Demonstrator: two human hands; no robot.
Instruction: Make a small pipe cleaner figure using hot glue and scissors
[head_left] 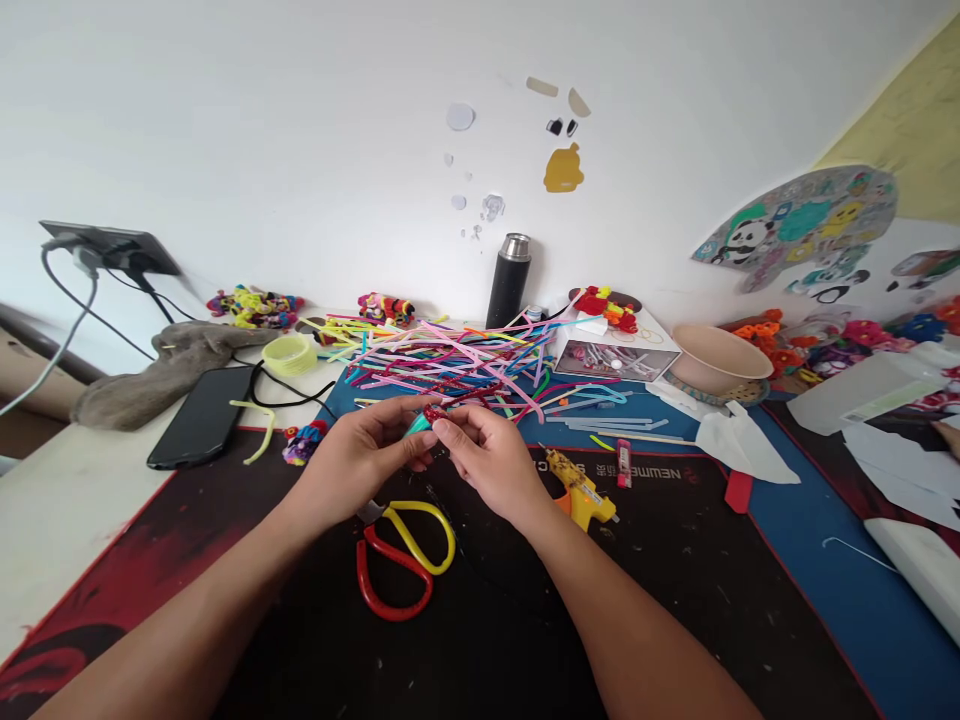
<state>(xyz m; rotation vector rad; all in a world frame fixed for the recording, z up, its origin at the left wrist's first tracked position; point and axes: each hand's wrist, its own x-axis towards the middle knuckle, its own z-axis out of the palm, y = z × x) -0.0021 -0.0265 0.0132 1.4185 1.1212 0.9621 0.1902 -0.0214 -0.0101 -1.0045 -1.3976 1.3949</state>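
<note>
My left hand and my right hand meet above the black mat. Between their fingertips they pinch a small pipe-cleaner piece, dark red and glittery at the top with turquoise beside it. Fingers cover much of its shape. Just below my hands, scissors with one red and one yellow handle lie on the mat, their blades mostly hidden by my left hand. A yellow glue gun rests by my right wrist. Behind my hands spreads a pile of many-coloured pipe cleaners.
A black phone and a small pipe-cleaner figure lie to the left. At the back stand a black thermos, a white drawer box and a beige bowl. Glue sticks lie behind the glue gun.
</note>
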